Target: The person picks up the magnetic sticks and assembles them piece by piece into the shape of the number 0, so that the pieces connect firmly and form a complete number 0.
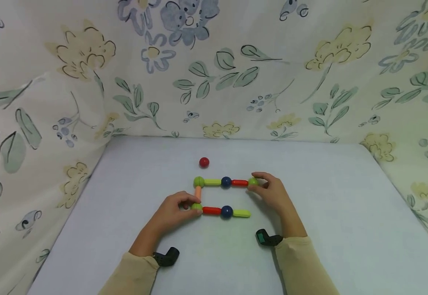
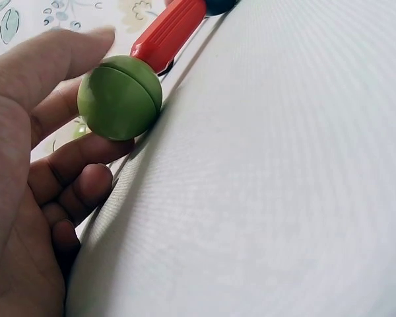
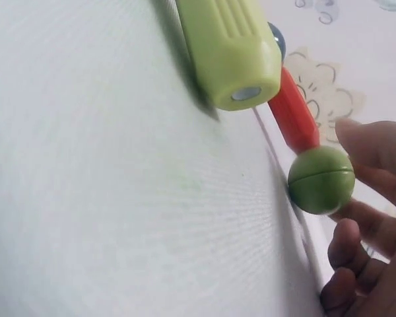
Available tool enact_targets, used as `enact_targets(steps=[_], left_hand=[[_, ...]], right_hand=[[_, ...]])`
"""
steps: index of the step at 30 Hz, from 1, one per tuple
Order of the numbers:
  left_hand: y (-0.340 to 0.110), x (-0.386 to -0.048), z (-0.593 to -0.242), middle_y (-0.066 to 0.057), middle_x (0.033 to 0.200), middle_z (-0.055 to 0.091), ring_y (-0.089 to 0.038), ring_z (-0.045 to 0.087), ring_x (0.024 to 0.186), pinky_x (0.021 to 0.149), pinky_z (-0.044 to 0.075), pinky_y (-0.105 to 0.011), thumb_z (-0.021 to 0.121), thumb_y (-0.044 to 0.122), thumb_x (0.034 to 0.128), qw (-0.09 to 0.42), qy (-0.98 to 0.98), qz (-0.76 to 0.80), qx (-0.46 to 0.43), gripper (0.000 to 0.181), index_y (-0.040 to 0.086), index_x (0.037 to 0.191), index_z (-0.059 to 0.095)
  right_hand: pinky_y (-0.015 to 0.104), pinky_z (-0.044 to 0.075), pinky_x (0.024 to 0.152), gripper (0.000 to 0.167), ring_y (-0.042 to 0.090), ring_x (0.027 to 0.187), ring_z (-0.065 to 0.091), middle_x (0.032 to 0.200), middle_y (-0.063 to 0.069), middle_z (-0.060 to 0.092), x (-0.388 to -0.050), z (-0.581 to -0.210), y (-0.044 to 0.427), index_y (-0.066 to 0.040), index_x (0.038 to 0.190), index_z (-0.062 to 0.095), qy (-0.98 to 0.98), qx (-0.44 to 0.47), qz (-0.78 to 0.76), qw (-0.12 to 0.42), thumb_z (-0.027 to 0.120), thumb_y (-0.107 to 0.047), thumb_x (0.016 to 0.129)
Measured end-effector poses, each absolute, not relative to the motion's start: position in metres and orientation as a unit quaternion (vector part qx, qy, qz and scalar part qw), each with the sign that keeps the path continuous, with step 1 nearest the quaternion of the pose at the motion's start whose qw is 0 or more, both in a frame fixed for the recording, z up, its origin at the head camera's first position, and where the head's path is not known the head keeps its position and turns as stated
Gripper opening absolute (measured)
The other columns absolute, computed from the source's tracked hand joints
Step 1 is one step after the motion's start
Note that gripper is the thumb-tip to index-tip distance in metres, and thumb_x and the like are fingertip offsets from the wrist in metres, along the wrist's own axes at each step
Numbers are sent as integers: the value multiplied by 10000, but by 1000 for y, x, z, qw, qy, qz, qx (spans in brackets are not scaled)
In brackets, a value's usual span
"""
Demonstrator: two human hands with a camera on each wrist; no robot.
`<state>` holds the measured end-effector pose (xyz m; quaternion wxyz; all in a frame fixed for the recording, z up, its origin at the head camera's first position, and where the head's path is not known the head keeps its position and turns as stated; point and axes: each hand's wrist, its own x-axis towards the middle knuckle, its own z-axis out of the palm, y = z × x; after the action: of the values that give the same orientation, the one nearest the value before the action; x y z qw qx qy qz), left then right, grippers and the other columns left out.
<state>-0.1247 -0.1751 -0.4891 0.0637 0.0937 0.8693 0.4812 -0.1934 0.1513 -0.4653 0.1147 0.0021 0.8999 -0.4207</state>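
Note:
Magnetic sticks and balls lie joined on the white table in a shape with two rows and one side. My left hand (image 1: pixel 175 211) holds the green ball (image 2: pixel 119 99) at the near left corner between thumb and fingers. From that ball run a red stick (image 1: pixel 211 210), a dark blue ball (image 1: pixel 227 212) and a yellow-green stick (image 1: pixel 241 213) with a free end. An orange stick (image 1: pixel 198 193) links it to the far left green ball (image 1: pixel 198 182). My right hand (image 1: pixel 274 192) has thumb and fingers around the green ball (image 3: pixel 321 179) ending the far row.
A loose red ball (image 1: pixel 204 162) lies beyond the far row. The far row also has a yellow-green stick (image 1: pixel 212 182), a dark blue ball (image 1: pixel 226 182) and a red stick (image 1: pixel 240 183). Flowered cloth (image 1: pixel 214 82) hangs behind the table (image 1: pixel 346 213) and at its sides.

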Motion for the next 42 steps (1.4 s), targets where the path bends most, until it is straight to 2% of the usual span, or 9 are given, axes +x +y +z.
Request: enact_targets(steps=[7, 12, 16, 19, 23, 27, 33, 38, 42], left_hand=[[-175, -129, -489, 114, 922, 632, -140, 558, 869, 757, 476, -271, 821, 378, 790, 61, 869, 479, 103, 261, 302, 1026, 740], [-176, -131, -488, 111, 912, 625, -142, 555, 865, 755, 477, -273, 815, 360, 799, 65, 868, 480, 111, 246, 296, 1024, 739], [-176, -131, -486, 111, 907, 619, -138, 553, 870, 761, 479, -275, 811, 368, 803, 71, 869, 477, 111, 239, 306, 1022, 736], [-177, -130, -484, 116, 905, 630, -138, 558, 858, 755, 476, -277, 817, 366, 796, 68, 867, 481, 109, 238, 301, 1011, 739], [-176, -129, -485, 129, 903, 641, -135, 566, 845, 749, 473, -273, 820, 370, 791, 69, 863, 488, 113, 245, 286, 1009, 745], [-176, -129, -488, 138, 894, 637, -124, 568, 839, 747, 475, -264, 817, 374, 795, 67, 861, 490, 121, 247, 278, 1011, 746], [-175, -128, -492, 139, 892, 640, -122, 569, 832, 736, 478, -264, 808, 380, 803, 60, 858, 494, 125, 235, 281, 1005, 742], [-176, -126, -492, 141, 898, 636, -128, 564, 839, 735, 472, -270, 797, 407, 807, 62, 858, 496, 121, 242, 293, 1013, 739], [-179, -126, -490, 138, 903, 636, -129, 562, 841, 736, 469, -273, 796, 409, 808, 58, 859, 494, 118, 247, 291, 1017, 740]], right_hand=[[318, 445, 636, 483, 250, 847, 502, 1231, 59, 593, -197, -441, 136, -221, 1346, 585, 909, -44, -403, 93, 707, -343, 895], [323, 465, 644, 443, 230, 811, 534, 1119, 75, 619, -208, -419, 103, -213, 1323, 611, 911, -126, -376, 112, 701, -340, 908], [332, 480, 640, 436, 218, 803, 550, 1160, 83, 627, -222, -407, 71, -206, 1319, 617, 913, -195, -334, 128, 705, -321, 908], [347, 491, 706, 423, 211, 876, 553, 1271, 53, 610, -235, -405, 49, -203, 1321, 616, 911, -234, -312, 134, 696, -296, 916], [382, 478, 894, 397, 234, 1041, 563, 1307, 29, 599, -249, -408, 29, -162, 1305, 628, 902, -262, -306, 155, 694, -233, 920], [436, 426, 1034, 450, 277, 1199, 534, 1282, 82, 592, -257, -410, 17, -101, 1319, 616, 907, -250, -294, 170, 724, -185, 890], [442, 393, 1088, 459, 271, 1315, 484, 1395, 97, 527, -266, -413, 7, -119, 1329, 614, 935, -233, -222, 150, 720, -166, 885], [426, 435, 1044, 423, 245, 1236, 532, 1370, 74, 567, -270, -417, 1, -167, 1308, 641, 941, -221, -178, 185, 703, -110, 894], [414, 463, 989, 372, 223, 1121, 563, 1287, 59, 620, -272, -420, 0, -185, 1241, 686, 948, -211, -149, 185, 720, -109, 878]])
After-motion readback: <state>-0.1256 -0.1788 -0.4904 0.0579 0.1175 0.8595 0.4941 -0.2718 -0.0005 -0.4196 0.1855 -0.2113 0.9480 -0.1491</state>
